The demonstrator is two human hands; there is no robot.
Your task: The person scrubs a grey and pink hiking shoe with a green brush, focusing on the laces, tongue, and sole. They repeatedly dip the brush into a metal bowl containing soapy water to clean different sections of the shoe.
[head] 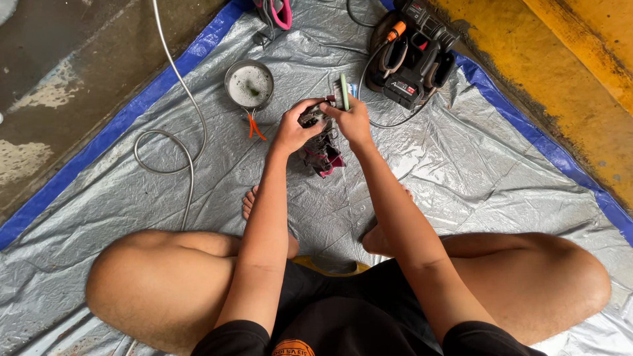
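Both hands on the grimy machine part, brush coming in from 1 o'clock

Left hand (293,128) is clamped on the dark part (321,148) sitting on the silver tarp (461,171); right hand (353,122) is closed around a green brush (343,92), standing upright right above the part, metal bowl (249,84) off at 10 o'clock

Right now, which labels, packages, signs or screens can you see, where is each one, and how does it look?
Label on the black tool battery: top right on the silver tarp, a small red and white patch on its front face.
Printed emblem on the black shirt: bottom edge of the view, round and orange, partly cut off.
No packages, signs or screens are in view.
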